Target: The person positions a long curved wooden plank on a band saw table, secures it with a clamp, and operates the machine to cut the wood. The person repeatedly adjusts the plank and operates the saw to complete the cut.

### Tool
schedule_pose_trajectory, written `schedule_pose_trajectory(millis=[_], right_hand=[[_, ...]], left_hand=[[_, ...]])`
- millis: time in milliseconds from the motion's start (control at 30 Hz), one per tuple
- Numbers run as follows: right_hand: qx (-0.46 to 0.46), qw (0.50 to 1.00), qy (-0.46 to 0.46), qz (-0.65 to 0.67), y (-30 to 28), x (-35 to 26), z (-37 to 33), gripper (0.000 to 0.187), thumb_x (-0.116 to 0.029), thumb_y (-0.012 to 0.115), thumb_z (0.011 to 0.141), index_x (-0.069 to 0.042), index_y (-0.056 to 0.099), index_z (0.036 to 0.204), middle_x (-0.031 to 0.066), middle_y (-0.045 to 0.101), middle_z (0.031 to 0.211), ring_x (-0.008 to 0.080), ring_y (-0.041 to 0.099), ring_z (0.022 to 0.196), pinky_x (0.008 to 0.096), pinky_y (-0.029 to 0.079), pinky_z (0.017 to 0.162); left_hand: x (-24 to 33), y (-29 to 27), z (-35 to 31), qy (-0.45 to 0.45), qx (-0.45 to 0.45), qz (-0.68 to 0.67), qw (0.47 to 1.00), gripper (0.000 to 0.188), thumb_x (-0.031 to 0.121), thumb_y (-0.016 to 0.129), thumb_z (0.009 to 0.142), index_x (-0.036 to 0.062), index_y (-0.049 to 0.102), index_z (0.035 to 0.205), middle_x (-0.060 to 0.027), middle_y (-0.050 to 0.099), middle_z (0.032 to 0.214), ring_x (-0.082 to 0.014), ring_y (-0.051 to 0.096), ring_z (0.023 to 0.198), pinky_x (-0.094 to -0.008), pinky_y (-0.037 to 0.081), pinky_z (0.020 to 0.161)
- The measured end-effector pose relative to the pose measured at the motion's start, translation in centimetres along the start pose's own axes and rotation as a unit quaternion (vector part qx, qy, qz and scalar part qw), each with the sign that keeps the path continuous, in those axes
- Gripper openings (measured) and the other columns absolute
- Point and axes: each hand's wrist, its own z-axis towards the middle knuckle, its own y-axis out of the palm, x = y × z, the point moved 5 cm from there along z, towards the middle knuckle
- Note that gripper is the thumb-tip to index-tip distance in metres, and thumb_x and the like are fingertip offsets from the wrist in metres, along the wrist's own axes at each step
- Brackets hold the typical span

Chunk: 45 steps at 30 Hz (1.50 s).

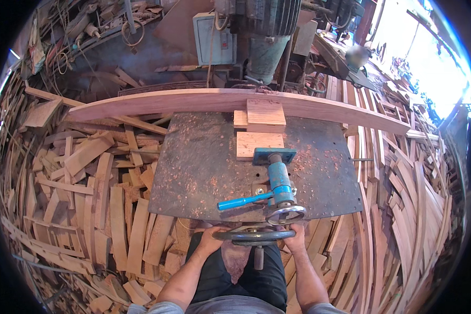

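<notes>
My left hand (210, 240) is closed around the left side of a dark handwheel (254, 236) at the front of the machine table. On the wheel's right side, my right hand (296, 238) grips the rim. Just above it sits a smaller metal handwheel (286, 214) on a blue screw clamp (281, 180) with a blue lever (245, 201). The clamp's plate stands against a wood block (259, 145). Further back, stacked blocks (266, 115) touch a long wooden board (167, 104), which lies on edge across the table's far side.
Wood chips litter the dark metal table (193, 172). Behind the board hangs the machine's motor and spindle housing (267, 57), beside a grey electrical box (214, 39). Offcuts (118, 225) pile up at the left, and long curved wood strips (371, 235) cover the right.
</notes>
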Motion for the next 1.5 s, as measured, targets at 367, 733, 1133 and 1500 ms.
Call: schedule_pose_trajectory(millis=[367,733,1133,1500], right_hand=[[-0.004,1.000,-0.005,-0.008,0.3,1.4,0.6,0.055,-0.027,0.084,0.076,-0.002,0.042,0.050,0.0097,0.039,0.045,0.0183,0.036,0.043,0.0373,0.032,0.044],[-0.028,0.999,0.019,0.012,0.3,1.5,0.3,0.045,-0.022,0.083,0.077,-0.002,0.048,0.057,0.0014,0.041,0.048,0.0098,0.037,0.049,0.0334,0.030,0.045],[-0.017,1.000,-0.014,0.013,0.1,0.3,0.7,0.047,-0.022,0.082,0.076,-0.002,0.047,0.053,0.0052,0.039,0.047,0.0123,0.036,0.046,0.0362,0.029,0.044],[0.029,0.999,-0.029,0.035,0.9,2.3,0.4,0.053,-0.021,0.083,0.077,-0.003,0.041,0.049,0.0064,0.037,0.045,0.0126,0.034,0.043,0.0364,0.028,0.043]], left_hand=[[1.2,-0.2,0.4,0.061,0.018,0.013,0.998,0.025,0.006,0.070,0.081,0.0039,0.074,0.105,-0.0064,0.074,0.092,-0.0118,0.066,0.083,-0.0260,0.052,0.074],[0.8,0.1,0.2,0.098,0.077,-0.002,0.992,0.021,0.004,0.071,0.080,0.0016,0.073,0.101,-0.0068,0.073,0.090,-0.0128,0.066,0.081,-0.0279,0.051,0.074],[0.2,0.4,0.4,0.080,0.076,0.006,0.994,0.018,0.002,0.062,0.087,0.0041,0.075,0.099,-0.0085,0.075,0.093,-0.0150,0.069,0.088,-0.0276,0.052,0.081],[0.3,0.2,0.4,0.060,0.078,-0.019,0.995,0.017,0.004,0.063,0.087,0.0033,0.075,0.099,-0.0094,0.075,0.094,-0.0151,0.070,0.087,-0.0284,0.053,0.079]])
